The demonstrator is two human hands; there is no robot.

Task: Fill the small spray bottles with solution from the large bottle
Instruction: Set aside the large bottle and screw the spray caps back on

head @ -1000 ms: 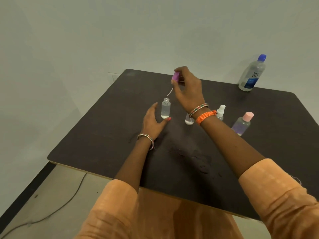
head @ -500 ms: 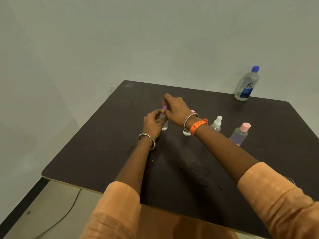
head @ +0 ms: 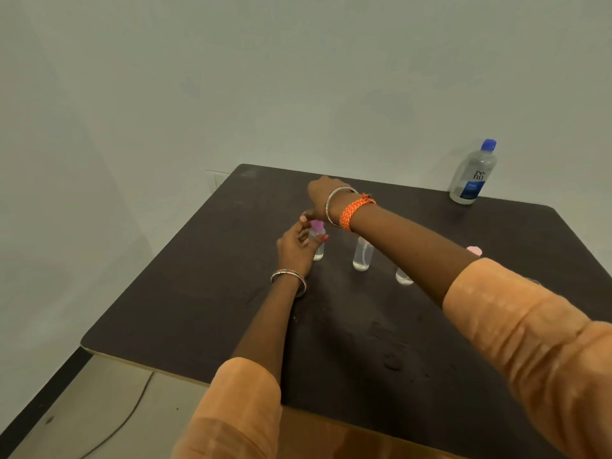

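Her left hand (head: pixel 294 250) curls round a small spray bottle (head: pixel 318 246) mid-bench (head: pixel 198 293); the right hand (head: pixel 319 202) pinches its pink spray top (head: pixel 317 225) from above. The large bottle (head: pixel 473 173) stands far off at two o'clock, by the wall.

Left hand (head: pixel 293 248) grips a small spray bottle (head: pixel 318 248) while right hand (head: pixel 319 198) pinches its purple cap (head: pixel 317 224).
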